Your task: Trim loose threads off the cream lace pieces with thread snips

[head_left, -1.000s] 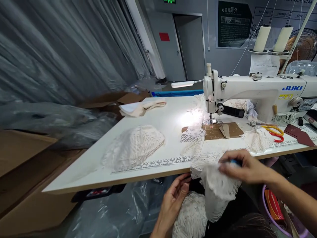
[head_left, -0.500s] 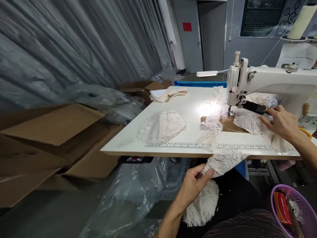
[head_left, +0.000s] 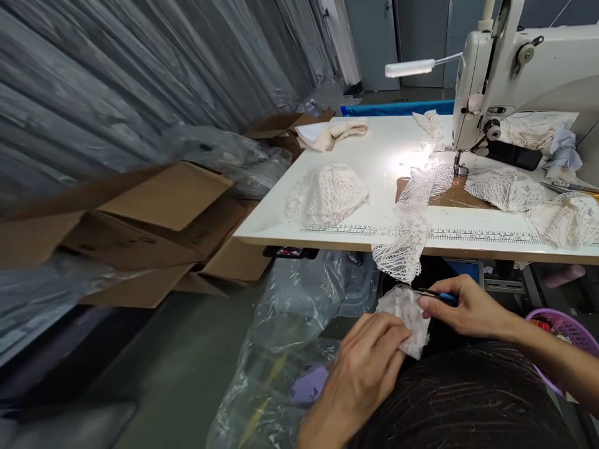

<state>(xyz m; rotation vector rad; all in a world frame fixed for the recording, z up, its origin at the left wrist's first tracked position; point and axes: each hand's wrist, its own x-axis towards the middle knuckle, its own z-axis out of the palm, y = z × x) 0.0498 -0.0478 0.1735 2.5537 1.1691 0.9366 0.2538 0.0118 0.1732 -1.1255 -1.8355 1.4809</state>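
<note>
My left hand point(head_left: 374, 352) is closed on a white lace piece point(head_left: 405, 312) in front of the table edge, above my lap. In my right hand point(head_left: 468, 305) are blue-and-black thread snips point(head_left: 437, 295). Their tip points left, at the upper edge of this piece, where it meets a lace strip point(head_left: 407, 231). That strip hangs over the table edge and runs back toward the needle area of the white sewing machine point(head_left: 477, 93). Whether the blades touch thread is too small to tell.
A lace cup-shaped piece point(head_left: 332, 193) lies on the white table point(head_left: 262, 227), left of the machine. More lace point(head_left: 508, 187) and a black phone-like object point(head_left: 513, 154) lie to the right. Cardboard boxes point(head_left: 168, 196) stand left; a purple basket point(head_left: 568, 330) is at lower right.
My right hand has left the area beside the machine and come down to the lace, now with snips. My left hand has shifted its hold on the lace. The view has tilted down.
</note>
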